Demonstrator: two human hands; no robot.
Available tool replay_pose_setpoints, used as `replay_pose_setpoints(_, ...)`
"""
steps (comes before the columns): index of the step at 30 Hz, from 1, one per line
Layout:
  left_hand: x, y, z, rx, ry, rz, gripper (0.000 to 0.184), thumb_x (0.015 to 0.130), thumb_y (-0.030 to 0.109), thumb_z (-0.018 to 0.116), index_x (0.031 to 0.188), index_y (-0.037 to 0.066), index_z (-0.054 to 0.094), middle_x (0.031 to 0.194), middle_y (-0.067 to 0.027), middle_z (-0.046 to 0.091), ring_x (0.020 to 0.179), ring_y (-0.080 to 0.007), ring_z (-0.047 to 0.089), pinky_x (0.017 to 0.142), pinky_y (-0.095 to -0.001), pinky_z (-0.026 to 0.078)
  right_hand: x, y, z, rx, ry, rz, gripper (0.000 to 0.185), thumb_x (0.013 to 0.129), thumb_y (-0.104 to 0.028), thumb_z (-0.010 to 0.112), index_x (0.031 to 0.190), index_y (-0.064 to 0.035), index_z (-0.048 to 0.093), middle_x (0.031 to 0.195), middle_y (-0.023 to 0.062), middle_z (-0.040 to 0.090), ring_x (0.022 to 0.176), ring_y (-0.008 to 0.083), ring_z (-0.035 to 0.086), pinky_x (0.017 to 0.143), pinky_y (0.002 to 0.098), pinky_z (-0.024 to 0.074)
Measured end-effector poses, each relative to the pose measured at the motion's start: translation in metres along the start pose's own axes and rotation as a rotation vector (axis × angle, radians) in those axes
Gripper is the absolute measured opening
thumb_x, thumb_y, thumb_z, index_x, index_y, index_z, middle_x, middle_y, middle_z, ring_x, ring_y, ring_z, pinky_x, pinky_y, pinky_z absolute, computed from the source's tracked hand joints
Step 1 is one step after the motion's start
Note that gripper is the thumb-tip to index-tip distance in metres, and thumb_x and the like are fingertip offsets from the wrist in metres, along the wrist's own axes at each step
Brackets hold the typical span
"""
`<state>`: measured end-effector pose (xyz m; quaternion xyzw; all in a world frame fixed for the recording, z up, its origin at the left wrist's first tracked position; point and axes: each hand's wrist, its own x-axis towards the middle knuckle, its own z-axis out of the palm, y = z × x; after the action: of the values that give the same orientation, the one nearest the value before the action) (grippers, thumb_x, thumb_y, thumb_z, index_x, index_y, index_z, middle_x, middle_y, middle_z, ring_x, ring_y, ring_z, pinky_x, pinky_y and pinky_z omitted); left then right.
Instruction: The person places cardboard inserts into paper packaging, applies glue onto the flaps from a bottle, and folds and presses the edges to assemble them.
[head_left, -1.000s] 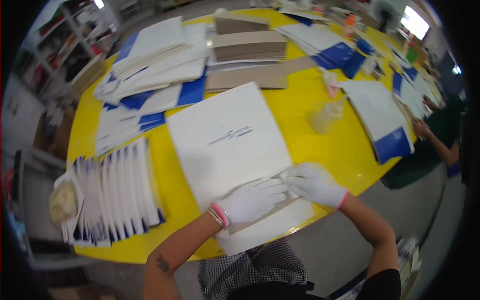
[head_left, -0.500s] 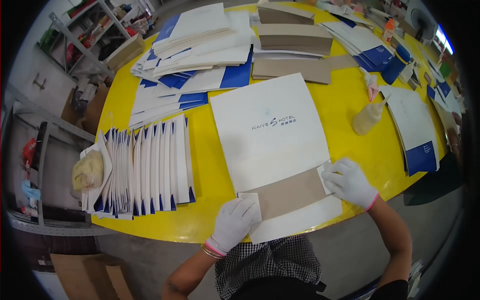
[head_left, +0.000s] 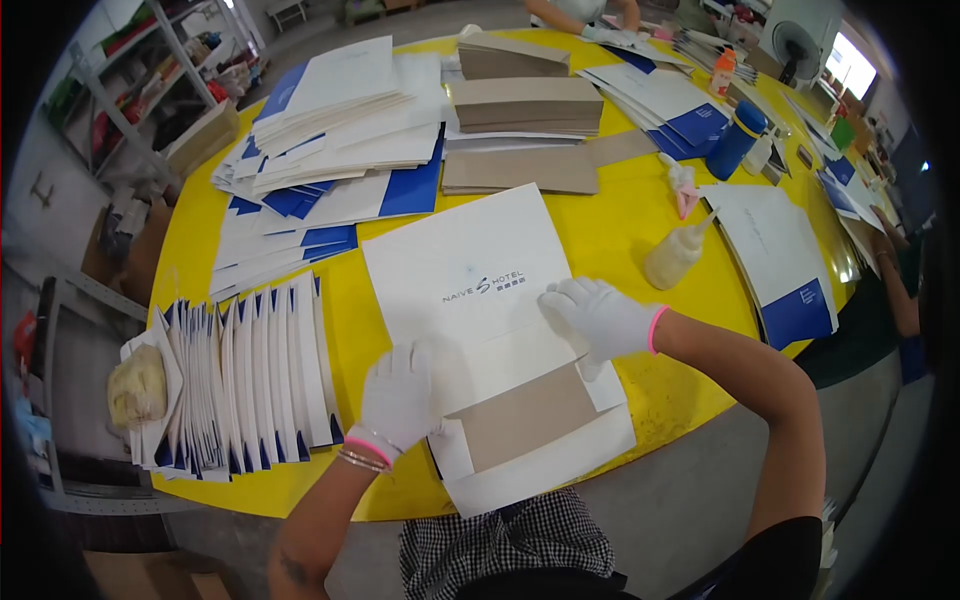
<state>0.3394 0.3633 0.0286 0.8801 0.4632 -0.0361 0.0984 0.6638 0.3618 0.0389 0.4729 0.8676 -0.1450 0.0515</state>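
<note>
Filling most of the view, a yellow table with a curved edge stands on a grey floor, with metal shelving at the left and a fan at the far right. White-and-blue paper stacks and grey-brown board piles crowd its far side; a standing row of folded bags lines the left, and a squeeze bottle sits to the right. Two other people work at the far and right edges. The white printed sheet lies at the near edge, a brown board strip across its lower part. The gloved left hand lies along the sheet's left edge, fingers straight and pressed together, pointing away from the body. The gloved right hand reaches in from the right, fingers together and slightly bent over the sheet, thumb apart; whether they pinch any paper cannot be told. The print reads "NAIVE HOTEL" around a curved dark mark; smaller characters under "HOTEL" are too small to read.
</note>
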Motion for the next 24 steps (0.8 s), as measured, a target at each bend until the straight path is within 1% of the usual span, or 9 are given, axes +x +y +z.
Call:
replay_pose_setpoints(4, 0.011, -0.001, -0.002, 0.025, 0.018, 0.033, 0.116, 0.039, 0.054, 0.088, 0.133, 0.003, 0.043, 0.124, -0.0152, 0.052, 0.113, -0.0339, 0.051, 0.097, -0.0442, 0.039, 0.012, -0.007, -0.013, -0.057, -0.185, 0.059, 0.097, 0.051, -0.033, 0.088, 0.131, -0.0038, 0.041, 0.127, 0.0187, 0.046, 0.122, 0.0346, 0.045, 0.097, 0.0433, 0.0369)
replay_pose_setpoints(7, 0.01, -0.001, -0.004, 0.055, -0.034, 0.051, 0.115, 0.039, 0.053, 0.088, 0.133, 0.004, 0.044, 0.12, -0.0135, 0.054, 0.114, -0.0321, 0.051, 0.097, -0.0427, 0.037, 0.01, -0.003, -0.004, -0.115, -0.021, -0.064, 0.092, 0.051, -0.035, 0.088, 0.127, -0.0065, 0.044, 0.121, 0.0158, 0.047, 0.116, 0.0331, 0.047, 0.091, 0.0427, 0.0378)
replay_pose_setpoints(10, 0.004, 0.002, -0.001, 0.011, 0.146, 0.133, 0.109, 0.04, 0.047, 0.089, 0.131, 0.005, 0.046, 0.113, -0.011, 0.056, 0.11, -0.0299, 0.052, 0.095, -0.0413, 0.037, -0.008, -0.014, -0.008, -0.198, 0.023, -0.051, 0.082, 0.056, -0.034, 0.085, 0.124, -0.0091, 0.047, 0.114, 0.0122, 0.051, 0.112, 0.0297, 0.05, 0.089, 0.0408, 0.0388)
replay_pose_setpoints(13, -0.01, 0.009, -0.006, 0.064, 0.119, 0.105, 0.091, 0.046, 0.039, 0.088, 0.123, 0.006, 0.054, 0.108, -0.0095, 0.057, 0.105, -0.0293, 0.053, 0.095, -0.0426, 0.036, -0.023, -0.017, 0.009, -0.17, 0.14, -0.026, 0.063, 0.066, -0.031, 0.079, 0.119, -0.0106, 0.051, 0.109, 0.01, 0.054, 0.108, 0.0274, 0.054, 0.086, 0.039, 0.0429)
replay_pose_setpoints(15, -0.024, 0.01, -0.002, 0.093, 0.317, 0.29, 0.055, 0.057, 0.033, 0.082, 0.1, 0.007, 0.061, 0.092, -0.0069, 0.053, 0.097, -0.0266, 0.052, 0.095, -0.0426, 0.037, -0.032, -0.02, 0.016, -0.115, 0.084, -0.021, 0.053, 0.071, -0.028, 0.074, 0.117, -0.0103, 0.053, 0.109, 0.0101, 0.055, 0.106, 0.0277, 0.055, 0.085, 0.0393, 0.0449)
replay_pose_setpoints(17, -0.033, 0.01, 0.005, 0.086, 0.319, 0.34, 0.054, 0.059, 0.034, 0.082, 0.1, 0.006, 0.062, 0.097, -0.0081, 0.054, 0.099, -0.0282, 0.052, 0.094, -0.0433, 0.038, -0.043, -0.019, 0.02, -0.061, 0.023, -0.01, 0.044, 0.076, -0.025, 0.07, 0.114, -0.0099, 0.055, 0.108, 0.0102, 0.056, 0.104, 0.028, 0.057, 0.084, 0.0395, 0.0468)
replay_pose_setpoints(19, -0.038, 0.014, 0.006, 0.075, 0.319, 0.388, 0.054, 0.06, 0.035, 0.081, 0.1, 0.005, 0.063, 0.103, -0.0093, 0.056, 0.101, -0.0298, 0.052, 0.092, -0.044, 0.039, -0.057, -0.014, 0.021, -0.091, 0.153, -0.32, 0.035, 0.082, -0.024, 0.064, 0.112, -0.0071, 0.057, 0.116, 0.0131, 0.056, 0.108, 0.0313, 0.056, 0.086, 0.0423, 0.0489)
replay_pose_setpoints(22, -0.044, 0.031, 0.003, -0.09, 0.293, 0.45, 0.058, 0.064, 0.045, 0.078, 0.098, 0.001, 0.062, 0.099, -0.0102, 0.054, 0.098, -0.0303, 0.053, 0.087, -0.0435, 0.043, -0.072, -0.013, 0.022, -0.021, 0.196, -0.32, 0.037, 0.084, -0.025, 0.064, 0.113, -0.0036, 0.058, 0.128, 0.0179, 0.053, 0.116, 0.0347, 0.053, 0.094, 0.0411, 0.0477)
replay_pose_setpoints(24, -0.043, 0.043, 0.014, -0.183, 0.315, 0.346, 0.067, 0.064, 0.053, 0.076, 0.098, -0.003, 0.06, 0.1, -0.0129, 0.054, 0.096, -0.0317, 0.053, 0.082, -0.0428, 0.045, -0.074, -0.013, 0.024, 0.012, 0.196, -0.297, 0.034, 0.086, -0.023, 0.061, 0.115, -0.0047, 0.057, 0.129, 0.0178, 0.052, 0.116, 0.036, 0.052, 0.095, 0.0417, 0.0467)
